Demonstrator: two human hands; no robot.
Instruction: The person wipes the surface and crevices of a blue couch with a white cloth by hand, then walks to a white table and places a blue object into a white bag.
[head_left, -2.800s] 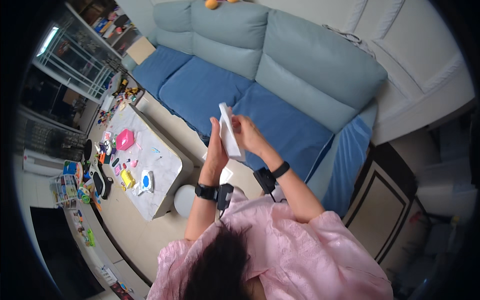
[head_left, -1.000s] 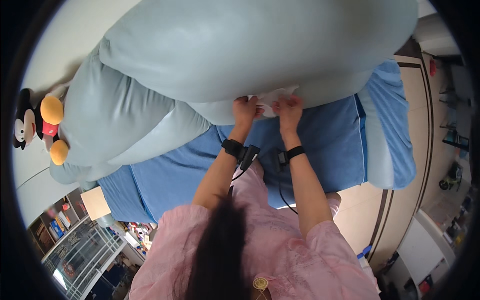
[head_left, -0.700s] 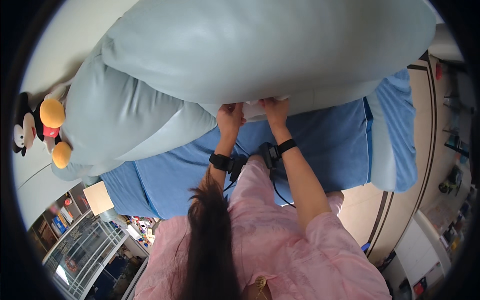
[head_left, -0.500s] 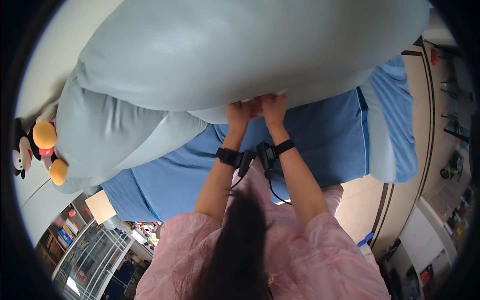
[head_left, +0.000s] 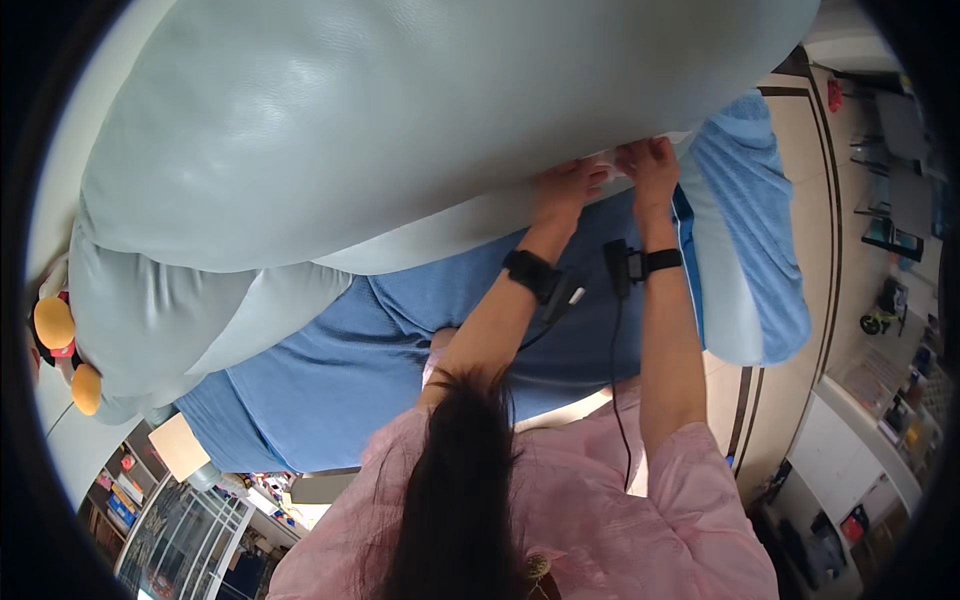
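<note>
The large pale grey-green back cushion (head_left: 400,130) of a leather sofa bulges across the far side. Under its right lower edge, my left hand (head_left: 570,188) has its fingers bent toward the right hand. My right hand (head_left: 652,172) is close beside it, fingers curled in against the cushion's underside. Something thin and whitish shows between the hands and just right of the right one; its kind is unclear. Both hands look closed, their fingertips partly hidden. A blue cloth cover (head_left: 330,370) lies over the seat below. Each wrist wears a black strapped device (head_left: 540,278) with a cable.
A blue towel (head_left: 755,220) drapes over the sofa's right armrest. At the far left sits a plush toy with yellow feet (head_left: 55,322). Shelves (head_left: 125,490) stand at the lower left, a white cabinet (head_left: 840,450) at the lower right. Tiled floor (head_left: 795,160) runs along the right.
Both hands have moved right along the cushion's lower edge, toward the armrest, and are slightly farther apart. The view has shifted right, and the cushion's lower edge now slopes up to the right.
</note>
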